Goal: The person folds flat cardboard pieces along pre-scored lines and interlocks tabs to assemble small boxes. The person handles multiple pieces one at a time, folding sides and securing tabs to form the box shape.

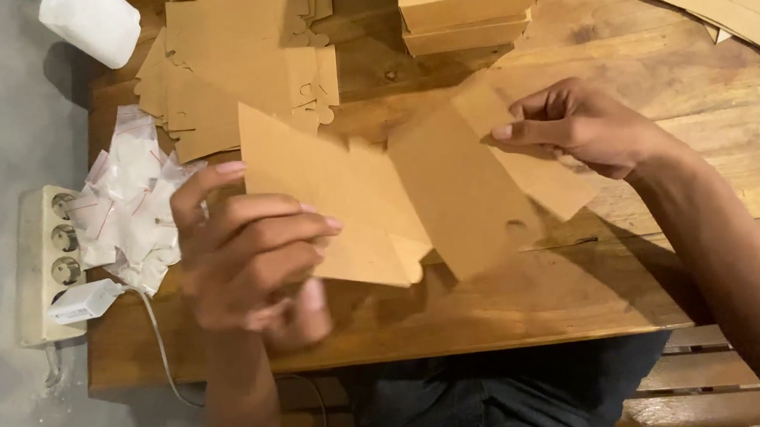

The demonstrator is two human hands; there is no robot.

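Two hands held one flat brown cardboard cutout (414, 193) above the wooden surface (493, 304): your left hand (249, 258) clamped its edge at nine o'clock, your right hand (570, 129) pinched a flap at two o'clock. A stack of flat cutouts (236, 63) lay at eleven o'clock, folded boxes (468, 2) at twelve, small plastic bags (129, 195) at nine.

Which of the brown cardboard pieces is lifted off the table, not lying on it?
The die-cut sheet in the middle, held between the left hand and the right hand. The flat stack and the folded boxes behind it rest on the wooden table.
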